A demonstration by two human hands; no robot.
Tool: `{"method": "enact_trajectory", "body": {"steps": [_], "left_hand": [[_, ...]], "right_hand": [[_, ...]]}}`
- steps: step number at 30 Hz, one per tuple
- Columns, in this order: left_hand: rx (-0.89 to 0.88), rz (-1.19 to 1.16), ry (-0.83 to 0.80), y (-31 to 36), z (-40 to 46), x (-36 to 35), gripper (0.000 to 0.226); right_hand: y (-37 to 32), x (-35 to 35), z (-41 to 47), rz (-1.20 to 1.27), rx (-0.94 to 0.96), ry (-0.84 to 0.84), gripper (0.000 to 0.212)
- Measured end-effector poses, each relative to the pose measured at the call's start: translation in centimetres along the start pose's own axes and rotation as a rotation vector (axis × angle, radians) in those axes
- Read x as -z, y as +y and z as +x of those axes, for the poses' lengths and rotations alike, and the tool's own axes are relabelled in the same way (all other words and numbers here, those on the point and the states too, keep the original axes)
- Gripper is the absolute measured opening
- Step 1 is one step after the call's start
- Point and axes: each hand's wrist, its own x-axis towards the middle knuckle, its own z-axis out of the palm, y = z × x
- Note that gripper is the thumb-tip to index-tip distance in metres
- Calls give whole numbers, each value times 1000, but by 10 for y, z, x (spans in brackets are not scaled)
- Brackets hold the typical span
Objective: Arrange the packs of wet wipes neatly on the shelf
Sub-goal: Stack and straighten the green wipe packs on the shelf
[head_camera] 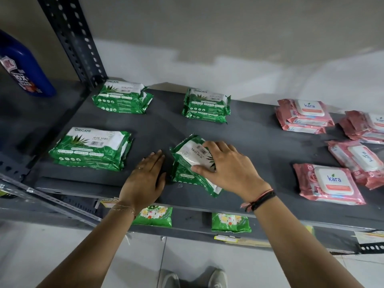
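On the dark grey shelf (255,142) lie three stacks of green Origami wet-wipe packs: back left (121,97), back middle (206,106) and front left (91,147). A skewed green pack (187,161) lies near the front edge, and my right hand (226,167) grips it from above. My left hand (145,177) rests flat on the shelf just left of that pack, fingers together, holding nothing. Pink Kara packs lie to the right: a stack at the back (303,116), another at the far right edge (365,126), a tilted pack (357,160) and a front pack (328,185).
A blue bottle (25,65) stands on the neighbouring shelf at left, behind a perforated upright post (72,38). Two green packets (153,216) (229,223) lie on the shelf below. The wall is close behind. My shoes (193,278) show on the floor.
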Motion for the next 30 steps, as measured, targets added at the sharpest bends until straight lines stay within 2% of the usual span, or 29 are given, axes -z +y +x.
{"method": "enact_trajectory", "body": {"steps": [3, 6, 8, 11, 15, 18, 20, 24, 27, 30], "left_hand": [[3, 0, 6, 1, -1, 1, 59], [3, -9, 9, 1, -1, 1, 58], [0, -13, 6, 2, -1, 2, 58], [3, -19, 0, 2, -1, 2, 58], [8, -15, -2, 2, -1, 2, 58], [4, -9, -9, 2, -1, 2, 58], [4, -8, -7, 2, -1, 2, 58], [14, -19, -1, 2, 0, 2, 60], [6, -21, -2, 2, -1, 2, 61], [-1, -34, 1, 2, -1, 3, 60]], "right_hand": [[-2, 7, 3, 0, 67, 5, 54], [3, 15, 8, 34, 270, -133, 39], [4, 16, 8, 89, 262, -206, 37], [-3, 12, 4, 84, 194, -126, 37], [-8, 14, 4, -33, 158, -67, 42], [-1, 27, 6, -163, 238, -148, 79], [2, 33, 8, -275, 319, -207, 91], [3, 26, 12, -340, 385, -273, 86], [8, 24, 15, -329, 368, -238, 80], [8, 22, 14, -340, 312, -152, 82]]}}
